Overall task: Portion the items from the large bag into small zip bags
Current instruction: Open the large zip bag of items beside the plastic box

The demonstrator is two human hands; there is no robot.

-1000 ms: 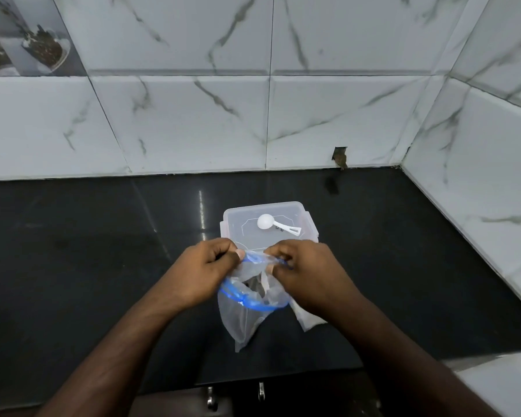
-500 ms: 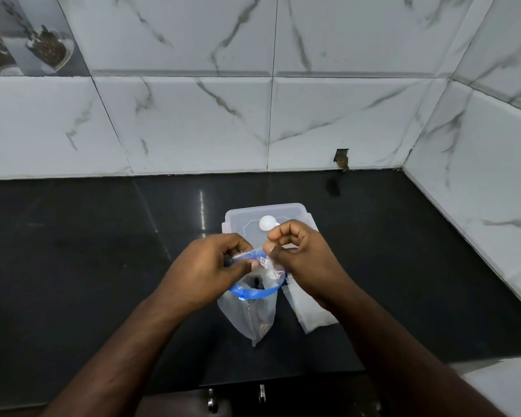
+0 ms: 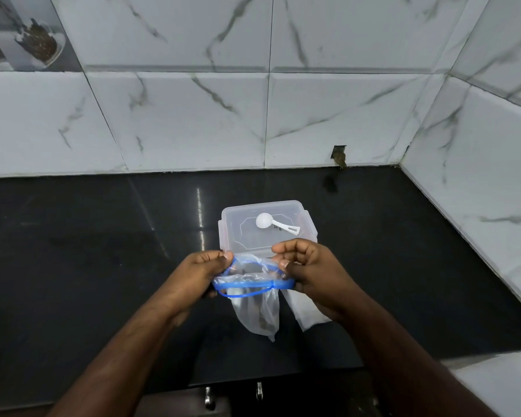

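Head view, hands: we are pinching the blue zip rim of a small bag (image 3: 254,299) with both hands, the left hand (image 3: 203,275) curled on the left end of the rim, the right hand (image 3: 306,267) curled on the right end.
Head view, bag: it is hanging open-mouthed between our hands above the counter (image 3: 88,251), with a few dark bits showing low inside; what they are we cannot tell.
Head view, risk of spill: we are judging that, if either pinch slips, the mouth could tip and the contents drop out.
Head view, risk of bad seal: the rim is bowing unevenly, so the zip tracks could misalign when pressed together.
Head view, risk of knock: a lidded tub (image 3: 266,228) is sitting just beyond our hands with a white scoop (image 3: 275,223) lying on its lid; a forward swing could flick the scoop off.
Head view, surface: the counter is glossy black stone, so a sliding bag is likely.
Head view, room: white marbled tiles (image 3: 193,115) are lining a corner.
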